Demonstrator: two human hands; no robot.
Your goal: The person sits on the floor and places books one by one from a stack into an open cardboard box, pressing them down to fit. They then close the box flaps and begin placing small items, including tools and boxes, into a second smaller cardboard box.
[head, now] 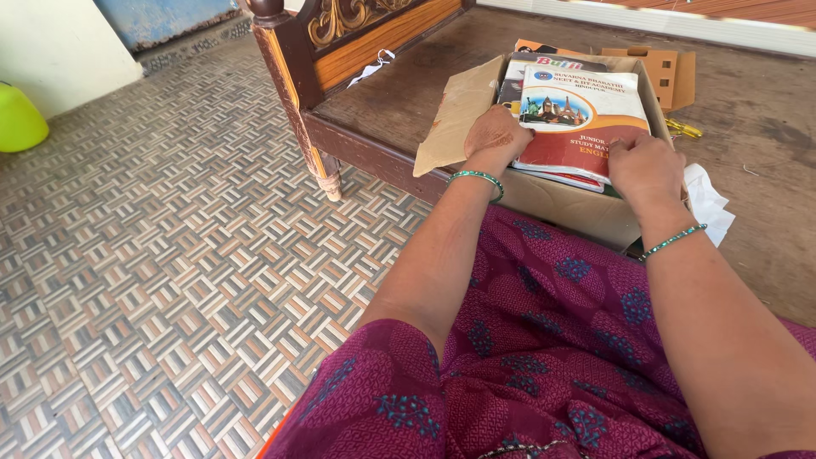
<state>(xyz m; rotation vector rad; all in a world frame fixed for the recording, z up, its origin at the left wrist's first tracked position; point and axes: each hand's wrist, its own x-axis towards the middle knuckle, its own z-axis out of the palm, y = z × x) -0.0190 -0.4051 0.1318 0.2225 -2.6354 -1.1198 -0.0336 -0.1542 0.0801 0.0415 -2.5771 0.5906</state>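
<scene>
Two hands, left hand (495, 136) and right hand (646, 167), grip the top book's (582, 119) near edge, wrists bent.

A home: carved wooden bed frame (357, 34) on patterned floor tiles (170, 255).

Lower books (557, 174) hidden; fingertips tucked under cover.

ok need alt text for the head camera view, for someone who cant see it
A person's left hand and right hand grip the near edge of a red and white book on a stack inside an open cardboard box. The box sits on a wooden cot above a patterned tile floor.
</scene>
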